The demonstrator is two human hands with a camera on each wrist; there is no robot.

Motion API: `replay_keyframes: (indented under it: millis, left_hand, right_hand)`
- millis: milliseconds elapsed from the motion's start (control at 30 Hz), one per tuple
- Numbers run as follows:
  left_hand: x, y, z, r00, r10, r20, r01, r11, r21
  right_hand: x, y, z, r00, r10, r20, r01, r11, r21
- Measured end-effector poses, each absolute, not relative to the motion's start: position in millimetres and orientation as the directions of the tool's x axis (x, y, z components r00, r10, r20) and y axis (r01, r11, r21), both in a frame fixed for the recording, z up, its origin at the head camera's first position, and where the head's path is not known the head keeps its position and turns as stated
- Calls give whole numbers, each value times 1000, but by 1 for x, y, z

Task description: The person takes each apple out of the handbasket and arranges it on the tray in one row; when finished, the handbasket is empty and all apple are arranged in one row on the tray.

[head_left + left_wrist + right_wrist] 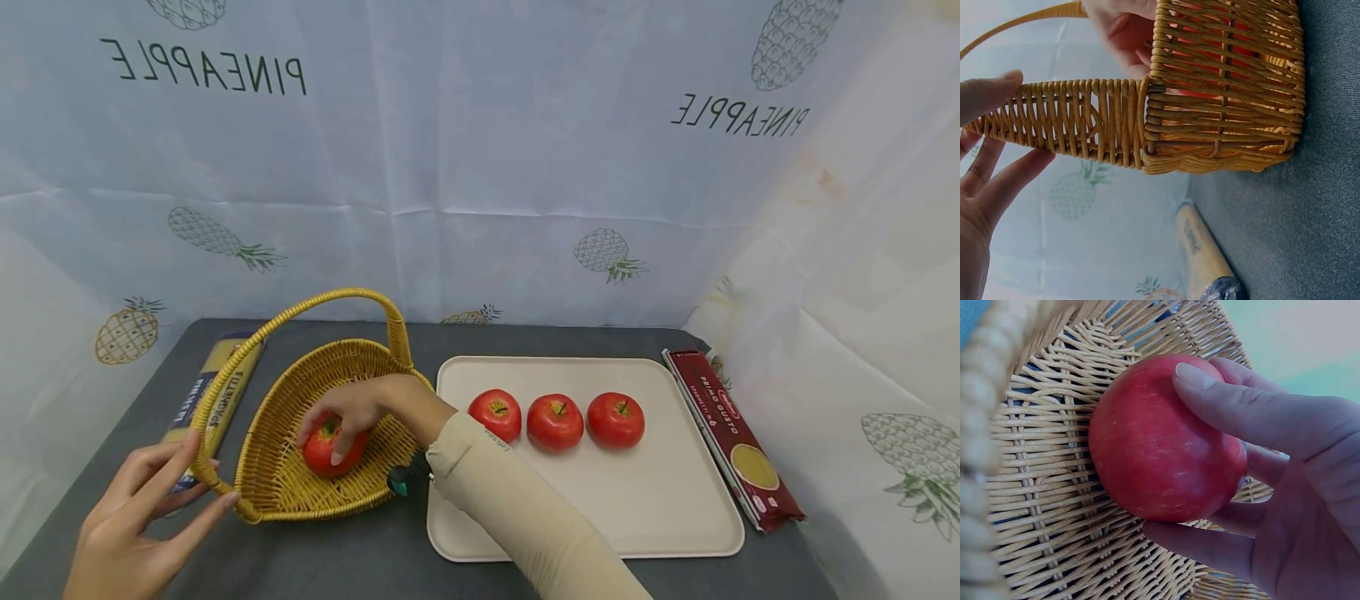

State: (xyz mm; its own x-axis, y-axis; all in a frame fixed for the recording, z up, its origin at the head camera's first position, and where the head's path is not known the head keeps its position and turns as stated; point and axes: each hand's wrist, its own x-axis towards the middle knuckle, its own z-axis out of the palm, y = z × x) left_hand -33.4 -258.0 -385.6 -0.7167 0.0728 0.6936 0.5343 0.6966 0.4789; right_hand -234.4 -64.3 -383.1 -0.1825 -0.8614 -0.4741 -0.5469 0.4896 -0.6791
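Note:
My right hand (pixel 356 408) reaches into a yellow wicker basket (pixel 261 467) and grips a red apple (pixel 318 457), thumb on one side and fingers around the other. In the right wrist view the apple (pixel 1160 450) is close over the woven bottom. At the basket's left, my left hand (pixel 138 517) holds the lower end of its arched handle (pixel 225 379). The left wrist view has the thumb on one edge of the woven handle (pixel 1072 119) and fingers along the other. Through the gaps in the basket wall (pixel 1222 125), red shows.
Three more red apples (pixel 555 422) stand in a row on a cream tray (pixel 637 517), right of the basket. A spaghetti pack (pixel 232 379) lies behind the handle at left. A dark red pasta pack (pixel 731 433) lies along the tray's right side. A pineapple-print cloth (pixel 480 167) hangs behind the table.

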Motion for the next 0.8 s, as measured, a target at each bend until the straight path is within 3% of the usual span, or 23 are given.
replay_keyframes:
  millis: [433, 800]
  left_hand:
    - [-33, -257, -386, -707, 72, 704, 545, 689, 477]
    - [-33, -258, -386, -723, 73, 687, 530, 697, 483]
  right_hand:
    - [-235, -54, -378, -186, -875, -448, -535, 472, -700]
    - [-238, -42, -371, -171, -909, -381, -598, 402, -693]
